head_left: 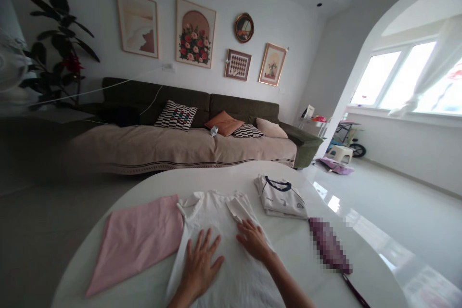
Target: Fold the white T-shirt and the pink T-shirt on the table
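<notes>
A white T-shirt (216, 211) lies spread on the white table, its neck end away from me and its lower part cut off by the bottom of the view. My left hand (202, 264) rests flat on the shirt's left half with the fingers spread. On the right half, close to the sleeve, my right hand (254, 240) lies with fingers stretched out, touching the fabric near the folded-in sleeve (240, 207). Neither hand grips anything. Left of the shirt is a flat pink cloth (140, 238), which meets the shirt's edge.
A folded white shirt with a dark collar (283, 197) lies at the table's back right. Nearer is a blurred-out purple item (329, 245) with a dark strap. Beyond the table (296, 264) stands a green sofa (245, 106) with cushions. A white stool (341, 154) is at the right.
</notes>
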Demonstrator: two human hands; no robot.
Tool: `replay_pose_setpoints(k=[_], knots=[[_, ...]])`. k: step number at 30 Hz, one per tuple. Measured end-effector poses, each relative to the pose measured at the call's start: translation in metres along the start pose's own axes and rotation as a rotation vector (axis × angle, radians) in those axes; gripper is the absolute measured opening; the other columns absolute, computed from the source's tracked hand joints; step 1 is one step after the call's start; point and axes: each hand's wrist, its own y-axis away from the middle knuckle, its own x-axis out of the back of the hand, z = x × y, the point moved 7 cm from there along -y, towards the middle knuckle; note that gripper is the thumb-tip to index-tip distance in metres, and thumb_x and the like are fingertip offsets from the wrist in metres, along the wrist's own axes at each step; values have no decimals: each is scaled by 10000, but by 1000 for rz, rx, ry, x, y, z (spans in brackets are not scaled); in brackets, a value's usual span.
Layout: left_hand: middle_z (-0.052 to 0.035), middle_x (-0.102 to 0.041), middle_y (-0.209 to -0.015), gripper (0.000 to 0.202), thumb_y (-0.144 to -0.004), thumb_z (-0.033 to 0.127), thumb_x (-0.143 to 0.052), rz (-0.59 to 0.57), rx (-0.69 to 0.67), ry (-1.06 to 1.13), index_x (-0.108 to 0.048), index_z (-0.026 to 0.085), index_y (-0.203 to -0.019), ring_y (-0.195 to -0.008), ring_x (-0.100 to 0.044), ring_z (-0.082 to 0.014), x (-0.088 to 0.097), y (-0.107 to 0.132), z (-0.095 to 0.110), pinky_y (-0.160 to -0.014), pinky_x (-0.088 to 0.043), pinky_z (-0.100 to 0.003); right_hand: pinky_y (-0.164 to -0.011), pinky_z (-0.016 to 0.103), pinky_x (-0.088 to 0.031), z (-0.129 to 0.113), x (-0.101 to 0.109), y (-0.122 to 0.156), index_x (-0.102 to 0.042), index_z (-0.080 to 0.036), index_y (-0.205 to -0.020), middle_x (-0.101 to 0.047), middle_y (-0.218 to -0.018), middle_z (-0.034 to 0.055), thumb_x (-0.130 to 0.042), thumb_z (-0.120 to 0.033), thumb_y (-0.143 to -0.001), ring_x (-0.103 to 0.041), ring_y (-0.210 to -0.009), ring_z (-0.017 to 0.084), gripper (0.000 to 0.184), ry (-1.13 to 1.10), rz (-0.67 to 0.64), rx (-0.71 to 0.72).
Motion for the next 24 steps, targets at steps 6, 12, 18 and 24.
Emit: replay_pose_setpoints(k=[6, 12, 18, 24], knots=[[39, -141, -1467, 528, -843, 538, -311, 2, 5, 18, -214, 413, -1347, -1347, -84, -264, -5, -1, -3, -1042, -45, -565, -1007, 274, -307, 36, 41, -12, -570, -206, -1152, -517, -1264, 51, -455, -367, -824, -439, -1186, 169, 383, -3, 165, -19], [45, -143, -1466, 530, -839, 553, -313, 10, 5, 17, -216, 421, -1343, -1344, -90, -275, -9, -2, -4, -1040, -53, -574, -984, 466, -293, 80, 78, 4, -388, 57, -1265, -336, -1329, 299, -252, -240, -868, -322, -1254, 338, 515, 92, 441, -458], [35, -177, -1461, 523, -845, 548, -314, 44, -17, 29, -218, 422, -1343, -1341, -115, -282, -7, 0, -4, -1038, -74, -579, -1034, 496, -192, -16, -15, 7, -324, -297, -1345, -211, -1453, 17, -316, -495, -862, -124, -1337, 259, 522, 126, 224, -134], [24, -215, -1454, 525, -828, 485, -402, 26, -1, 48, -271, 418, -1333, -1335, -147, -284, -3, -1, 1, -1033, -96, -579, -1012, 567, -145, -18, -40, 14, -211, -321, -1375, -154, -1465, 26, -221, -610, -841, -39, -1340, 293, 607, 157, 136, -225]])
